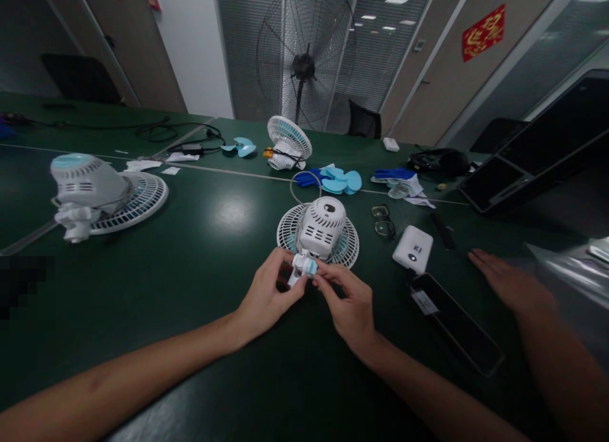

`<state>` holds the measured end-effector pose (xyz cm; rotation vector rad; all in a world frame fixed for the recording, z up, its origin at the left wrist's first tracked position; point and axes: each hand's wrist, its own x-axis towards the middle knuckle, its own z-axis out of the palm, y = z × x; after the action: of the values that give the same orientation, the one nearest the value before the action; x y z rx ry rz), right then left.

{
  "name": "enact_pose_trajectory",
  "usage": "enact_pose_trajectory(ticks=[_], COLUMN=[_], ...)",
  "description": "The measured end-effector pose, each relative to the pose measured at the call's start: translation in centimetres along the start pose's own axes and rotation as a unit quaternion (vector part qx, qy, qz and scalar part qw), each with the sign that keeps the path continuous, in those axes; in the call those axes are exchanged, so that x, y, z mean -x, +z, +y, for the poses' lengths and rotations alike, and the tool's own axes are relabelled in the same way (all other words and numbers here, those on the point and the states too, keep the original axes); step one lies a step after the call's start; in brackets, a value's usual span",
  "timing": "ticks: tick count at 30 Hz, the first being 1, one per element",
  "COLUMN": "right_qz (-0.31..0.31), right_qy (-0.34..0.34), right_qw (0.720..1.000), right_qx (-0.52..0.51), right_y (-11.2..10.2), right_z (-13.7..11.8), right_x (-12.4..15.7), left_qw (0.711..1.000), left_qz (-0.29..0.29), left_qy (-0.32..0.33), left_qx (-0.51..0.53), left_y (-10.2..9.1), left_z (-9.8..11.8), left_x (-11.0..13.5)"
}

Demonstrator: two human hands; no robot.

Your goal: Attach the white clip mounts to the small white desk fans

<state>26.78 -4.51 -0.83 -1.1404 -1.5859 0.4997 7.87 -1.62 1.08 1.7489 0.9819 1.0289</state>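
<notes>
A small white fan (321, 229) lies face down on the green table, its round grille (349, 248) against the surface and its vented motor housing on top. At its near end sits a white clamp (295, 269) with a light blue knob (311, 266). My left hand (271, 294) is closed on the white clamp, thumb and fingers on either side. Pinched between the thumb and fingers of my right hand (346, 299) is the light blue knob. A grey cord loops behind the fan's housing.
Another white fan (92, 188) lies at the left, a third (288, 144) at the back. Blue fan blades (342, 181), gloves (402, 183) and glasses (383, 221) lie beyond. At right are a white power bank (413, 248), a phone (457, 321) and another person's hand (509, 280).
</notes>
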Motion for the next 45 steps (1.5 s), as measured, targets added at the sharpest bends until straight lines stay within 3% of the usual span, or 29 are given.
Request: enact_pose_trajectory(ticks=[7, 15, 24, 30, 35, 40, 45], right_qz=[-0.003, -0.022, -0.058, 0.003, -0.001, 0.004, 0.005], right_qy=[0.008, 0.102, 0.054, 0.065, 0.013, 0.008, 0.007], right_qw=[1.000, 0.995, 0.996, 0.998, 1.000, 1.000, 1.000], right_qx=[0.002, -0.012, 0.029, -0.022, -0.015, -0.003, -0.007], right_y=[0.0, 0.0, -0.1, 0.3, 0.2, 0.3, 0.4], right_z=[-0.1, 0.6, -0.7, -0.6, -0.4, 0.1, 0.2], right_x=[-0.2, -0.5, -0.7, -0.4, -0.4, -0.5, -0.5], left_qw=[1.000, 1.000, 0.998, 0.999, 0.993, 0.980, 0.976], left_qz=[0.015, 0.017, 0.042, 0.021, -0.015, -0.055, -0.053], left_qy=[-0.010, 0.004, -0.026, 0.034, 0.085, 0.119, 0.147], left_qx=[0.022, 0.022, 0.046, -0.009, -0.075, -0.152, -0.153], left_y=[0.1, 0.0, 0.1, 0.1, -0.7, -1.5, -1.5], left_z=[-0.4, -0.7, -0.7, -0.7, -0.2, -0.2, -1.0], left_x=[-0.2, -0.4, -0.3, -0.1, -0.6, -1.2, -1.3])
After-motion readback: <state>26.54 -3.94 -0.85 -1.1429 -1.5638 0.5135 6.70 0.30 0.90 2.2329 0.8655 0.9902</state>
